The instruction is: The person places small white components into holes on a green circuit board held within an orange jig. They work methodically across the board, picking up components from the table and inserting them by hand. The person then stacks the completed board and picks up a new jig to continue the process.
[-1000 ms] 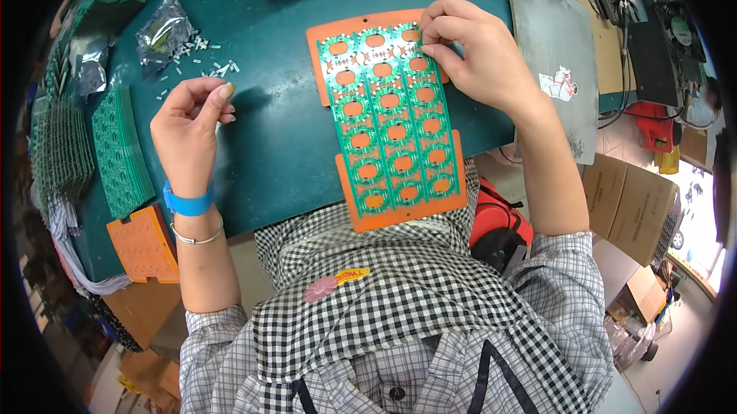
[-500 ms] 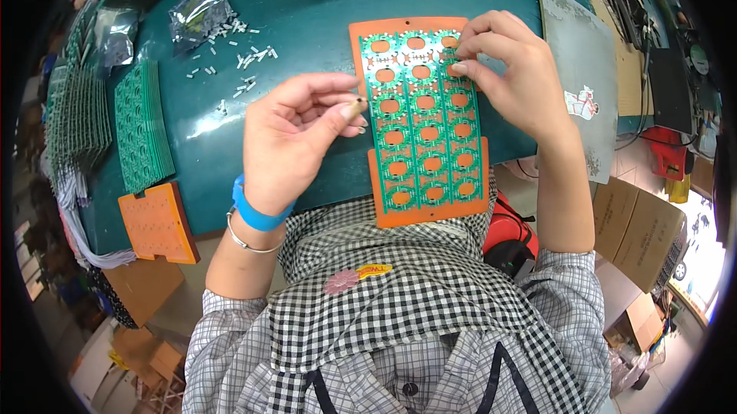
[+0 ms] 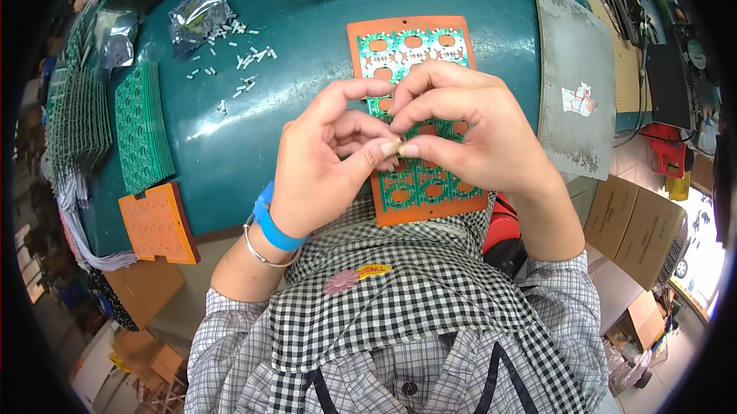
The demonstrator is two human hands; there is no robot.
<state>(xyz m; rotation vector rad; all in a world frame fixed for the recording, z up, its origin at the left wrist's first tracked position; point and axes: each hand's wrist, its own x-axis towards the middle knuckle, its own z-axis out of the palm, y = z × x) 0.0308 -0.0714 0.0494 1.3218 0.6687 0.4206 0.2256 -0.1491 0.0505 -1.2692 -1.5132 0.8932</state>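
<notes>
Just above a green circuit board panel, my two hands come together. The panel has rows of oval openings and lies on an orange holder plate. My left hand, with a blue wristband, is closed in a pinch, its thumb tip next to my right thumb tip. Whatever sits in that pinch is too small to make out. My right hand has its thumb and bent fingers drawn together over the panel's middle; what they hold, if anything, is hidden. Both hands cover part of the middle rows.
Small white parts lie scattered by a dark plastic bag on the green table. Stacked green boards and another orange plate stand at the left. A grey board lies at the right, above a cardboard box.
My right hand has moved down and left from the panel's upper right rows to meet my left hand. My left hand has shifted right and slightly down over the panel.
</notes>
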